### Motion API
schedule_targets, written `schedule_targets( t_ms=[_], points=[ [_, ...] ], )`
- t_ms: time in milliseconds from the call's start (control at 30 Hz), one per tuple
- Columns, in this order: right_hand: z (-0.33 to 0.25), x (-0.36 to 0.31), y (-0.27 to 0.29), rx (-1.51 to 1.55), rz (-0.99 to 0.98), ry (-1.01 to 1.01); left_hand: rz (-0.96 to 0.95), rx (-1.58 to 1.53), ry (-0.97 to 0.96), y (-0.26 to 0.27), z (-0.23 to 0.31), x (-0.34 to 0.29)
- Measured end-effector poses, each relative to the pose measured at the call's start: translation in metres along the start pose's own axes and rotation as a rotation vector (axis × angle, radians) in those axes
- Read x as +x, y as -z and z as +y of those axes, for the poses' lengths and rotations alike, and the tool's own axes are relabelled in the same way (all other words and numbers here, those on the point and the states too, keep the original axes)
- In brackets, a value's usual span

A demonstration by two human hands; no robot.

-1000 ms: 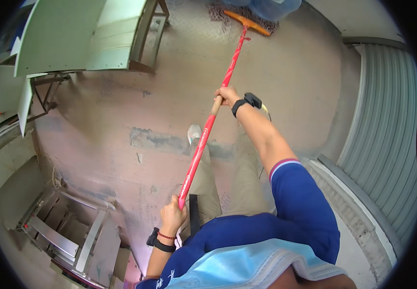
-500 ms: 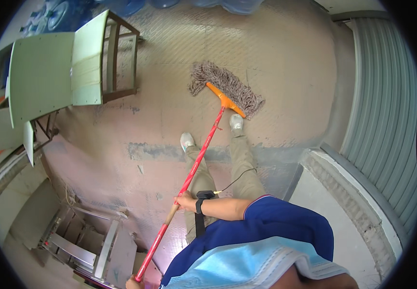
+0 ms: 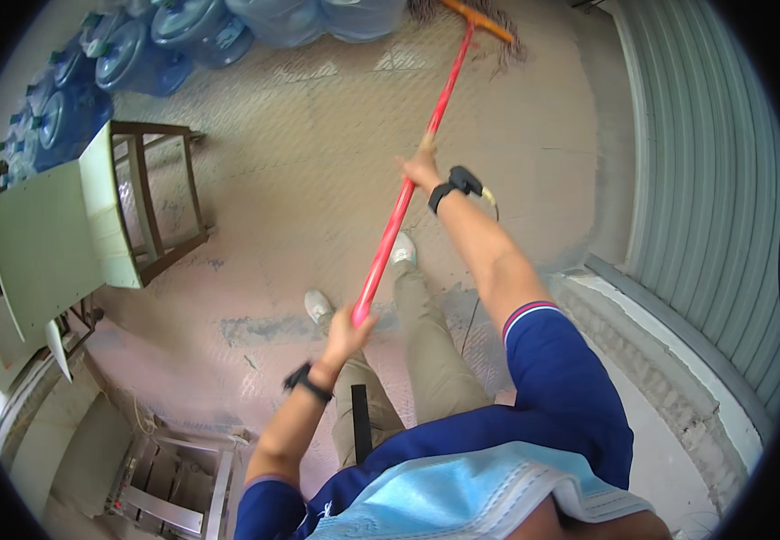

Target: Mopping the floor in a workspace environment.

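Observation:
A mop with a long red handle (image 3: 388,243) slants from the middle of the view up to the far right. Its orange head (image 3: 478,18) carries brownish-grey strands (image 3: 509,52), partly cut off by the top edge of the picture. My left hand (image 3: 347,333) is closed around the near end of the handle. Farther along, my right hand (image 3: 422,167) grips the handle at a bare wood-coloured stretch. Both arms reach forward, the right one much straighter. The strands touch the floor (image 3: 300,180).
Large blue water bottles (image 3: 201,31) stand in rows at the far left. A pale green chair (image 3: 106,202) with a dark frame is before them. A metal frame (image 3: 174,486) lies at the lower left. A ridged grey shutter (image 3: 705,180) and concrete ledge (image 3: 651,360) border the right.
The mop has gone forward, away from me, to the top edge. Both hands moved forward with the handle still gripped. More bottles have come into view.

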State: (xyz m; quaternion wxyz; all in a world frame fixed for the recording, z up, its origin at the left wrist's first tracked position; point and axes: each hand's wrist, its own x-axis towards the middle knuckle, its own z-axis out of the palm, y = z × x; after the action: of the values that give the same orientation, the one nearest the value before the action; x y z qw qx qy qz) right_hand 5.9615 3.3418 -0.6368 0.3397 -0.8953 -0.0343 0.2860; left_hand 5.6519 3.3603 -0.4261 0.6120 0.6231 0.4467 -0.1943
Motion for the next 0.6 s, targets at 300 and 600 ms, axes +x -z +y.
schedule_targets(
  t_ms=[300, 600],
  points=[
    [-0.001, 0.083, 0.144, 0.129, -0.117, -0.26, -0.128, -0.007, -0.077, -0.134, 0.122, 0.117],
    [0.005, -0.324, -0.014, 0.577, -0.389, -0.423, -0.11, 0.534, 0.376, 0.066, -0.079, -0.165]
  ],
)
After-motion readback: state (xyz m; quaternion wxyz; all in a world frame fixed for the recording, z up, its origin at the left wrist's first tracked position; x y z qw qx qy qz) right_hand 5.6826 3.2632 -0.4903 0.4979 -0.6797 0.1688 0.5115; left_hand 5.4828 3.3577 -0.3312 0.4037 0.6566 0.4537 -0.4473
